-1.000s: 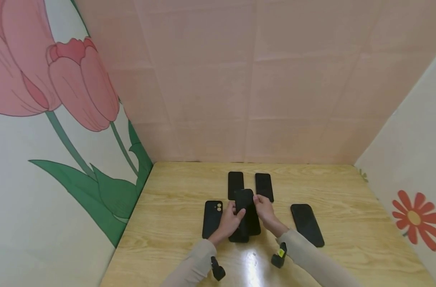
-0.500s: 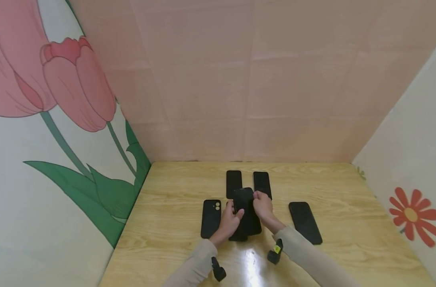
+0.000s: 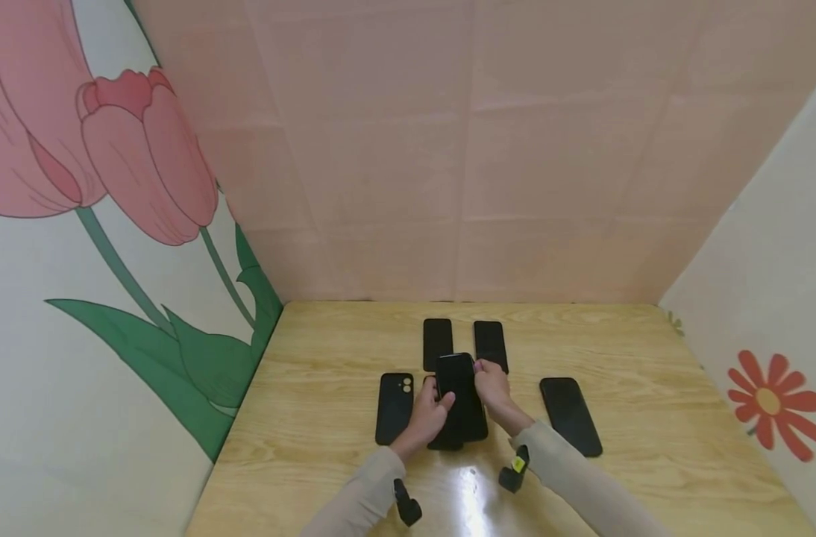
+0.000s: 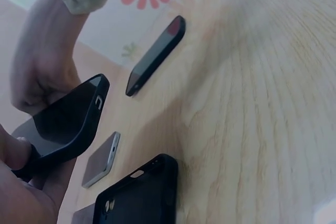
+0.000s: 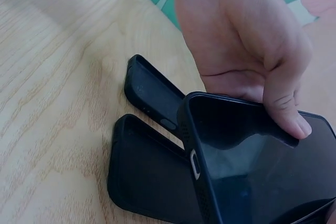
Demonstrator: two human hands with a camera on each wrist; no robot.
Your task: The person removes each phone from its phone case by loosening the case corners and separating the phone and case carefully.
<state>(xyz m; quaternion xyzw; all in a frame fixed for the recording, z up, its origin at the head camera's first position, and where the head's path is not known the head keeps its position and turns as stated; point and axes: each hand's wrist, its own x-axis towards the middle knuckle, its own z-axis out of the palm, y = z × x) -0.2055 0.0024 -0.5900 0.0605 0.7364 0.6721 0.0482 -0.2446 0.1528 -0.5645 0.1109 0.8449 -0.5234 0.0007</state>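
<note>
A smartphone in a black case [image 3: 463, 403] is held up off the table between both hands, its dark screen facing up. My left hand [image 3: 427, 418] grips its left side, with the thumb [image 5: 286, 111] lying over the screen's edge. At the phone's upper right edge, my right hand [image 3: 494, 389] pinches it with curled fingers; in the left wrist view the right hand [image 4: 44, 72] hides that far end. Below the phone, a black phone case [image 5: 152, 171] lies on the table, partly covered. Left of it lies another black phone case [image 3: 394, 410] with camera holes.
Two dark phones, a left one [image 3: 438, 344] and a right one [image 3: 491, 346], lie on the wooden table [image 3: 327, 358] behind the hands. A black cased phone [image 3: 572, 416] lies to the right. Walls with printed flowers [image 3: 770, 403] stand at both sides.
Both hands keep hold of the cased phone and have barely shifted. The whole head view has slid slightly left and up in frame. Nothing on the table has moved.
</note>
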